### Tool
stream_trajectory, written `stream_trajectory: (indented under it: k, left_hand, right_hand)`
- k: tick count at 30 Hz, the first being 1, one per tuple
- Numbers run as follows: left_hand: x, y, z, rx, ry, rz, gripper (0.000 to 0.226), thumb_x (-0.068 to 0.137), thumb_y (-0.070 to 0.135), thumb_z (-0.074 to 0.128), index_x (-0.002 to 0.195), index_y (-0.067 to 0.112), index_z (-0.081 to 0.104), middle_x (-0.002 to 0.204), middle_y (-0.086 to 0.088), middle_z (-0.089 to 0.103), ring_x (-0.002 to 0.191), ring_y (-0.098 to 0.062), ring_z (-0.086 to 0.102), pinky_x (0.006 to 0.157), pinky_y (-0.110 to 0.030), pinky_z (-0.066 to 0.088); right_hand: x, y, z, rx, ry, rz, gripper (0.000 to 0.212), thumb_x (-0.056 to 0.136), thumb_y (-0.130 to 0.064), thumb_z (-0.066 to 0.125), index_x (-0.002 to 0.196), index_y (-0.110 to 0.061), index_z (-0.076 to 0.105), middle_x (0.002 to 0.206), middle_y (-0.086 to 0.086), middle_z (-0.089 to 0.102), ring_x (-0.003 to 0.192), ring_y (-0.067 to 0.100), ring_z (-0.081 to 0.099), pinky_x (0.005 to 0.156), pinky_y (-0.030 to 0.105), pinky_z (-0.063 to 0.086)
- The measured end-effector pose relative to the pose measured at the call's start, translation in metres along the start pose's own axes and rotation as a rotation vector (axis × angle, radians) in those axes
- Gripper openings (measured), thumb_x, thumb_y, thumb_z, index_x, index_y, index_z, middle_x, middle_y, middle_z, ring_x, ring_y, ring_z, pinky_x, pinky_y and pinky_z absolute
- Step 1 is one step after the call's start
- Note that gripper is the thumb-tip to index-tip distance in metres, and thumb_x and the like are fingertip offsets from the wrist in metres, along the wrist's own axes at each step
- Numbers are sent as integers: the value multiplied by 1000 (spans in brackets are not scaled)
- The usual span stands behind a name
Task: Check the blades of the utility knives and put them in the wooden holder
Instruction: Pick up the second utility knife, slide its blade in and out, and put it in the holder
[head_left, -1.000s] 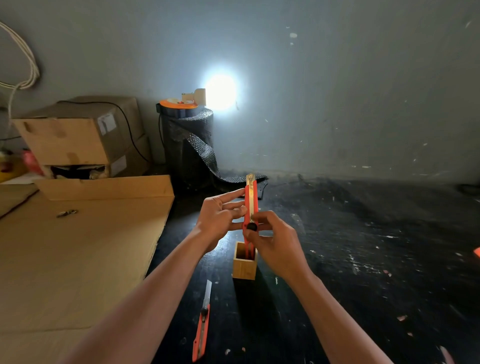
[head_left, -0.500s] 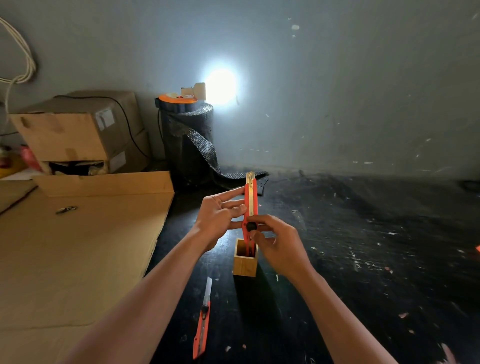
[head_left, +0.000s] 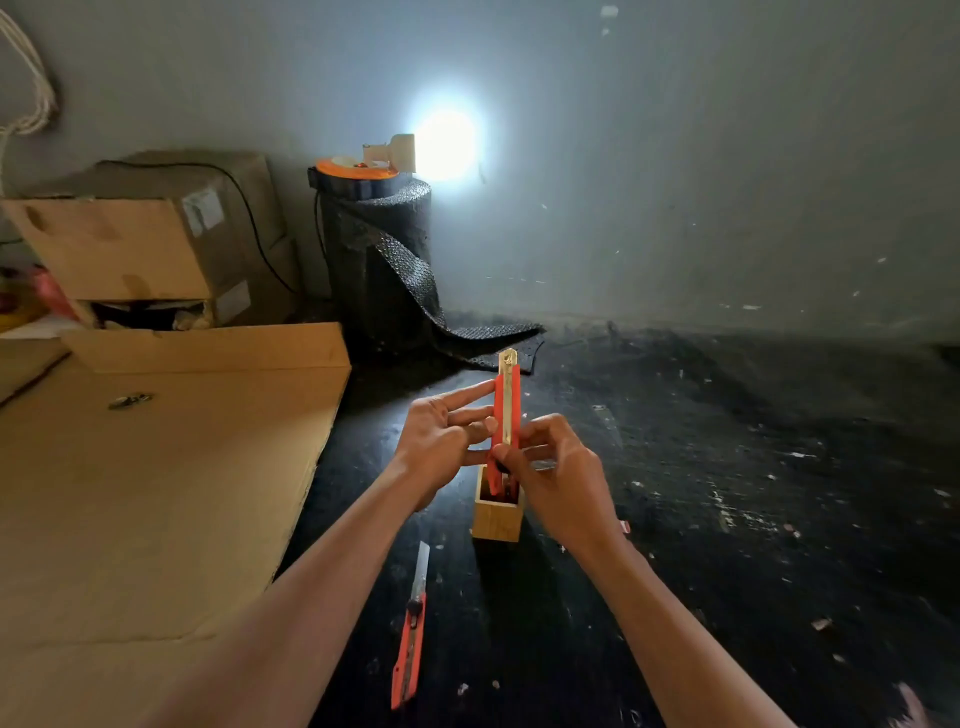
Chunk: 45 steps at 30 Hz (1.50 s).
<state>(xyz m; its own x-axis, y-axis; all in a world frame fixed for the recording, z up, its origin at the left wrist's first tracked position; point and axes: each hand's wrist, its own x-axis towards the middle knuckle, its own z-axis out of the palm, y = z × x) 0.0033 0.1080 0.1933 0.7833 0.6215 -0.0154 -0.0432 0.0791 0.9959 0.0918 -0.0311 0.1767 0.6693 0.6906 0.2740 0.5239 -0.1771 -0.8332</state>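
Observation:
An orange utility knife stands upright, its lower end inside the small wooden holder on the dark floor. My right hand grips the knife near its black slider, just above the holder's rim. My left hand is beside the knife on the left, fingers spread and touching its orange body. Something orange shows inside the holder; I cannot tell what. A second orange utility knife with its blade extended lies on the floor in front of the holder.
A flat cardboard sheet covers the floor at left, a small metal piece on it. Cardboard boxes and a black roll of bubble wrap stand against the wall. A bright lamp glares behind.
The knife has dropped a little lower into the holder, and my right hand came down with it. My left hand stays beside it.

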Motion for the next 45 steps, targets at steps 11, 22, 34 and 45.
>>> stream_trajectory:
  k: [11,22,34,45]
  left_hand:
    - [30,-55,-7,121,110,-35,38,94,-6,65,130,5,67,111,-13,78,97,-17,78,81,-32,65]
    - [73,-144,-14,586,33,-276,90,79,16,87,156,16,39,156,-11,50,139,-29,52,112,-48,47]
    - [85,-180,-17,532,21,-256,68,83,13,78,144,31,57,130,1,72,107,-8,64,107,-38,52]
    - [82,-180,-18,515,35,-254,69,84,14,81,147,18,53,140,-5,66,126,-23,65,107,-42,52]
  right_hand:
    - [53,34,14,144,-31,58,24,97,-19,66,119,-11,65,97,4,75,81,16,76,68,34,65]
    - [92,108,65,-171,-47,184,15,95,-20,67,108,-12,64,102,6,71,89,20,70,67,27,57]
    - [100,139,107,-353,-107,270,8,97,-22,58,103,-19,62,95,10,76,83,31,72,70,48,61]
    - [91,134,96,-371,-36,222,28,97,-15,62,123,-8,63,109,14,74,98,29,73,80,39,61]
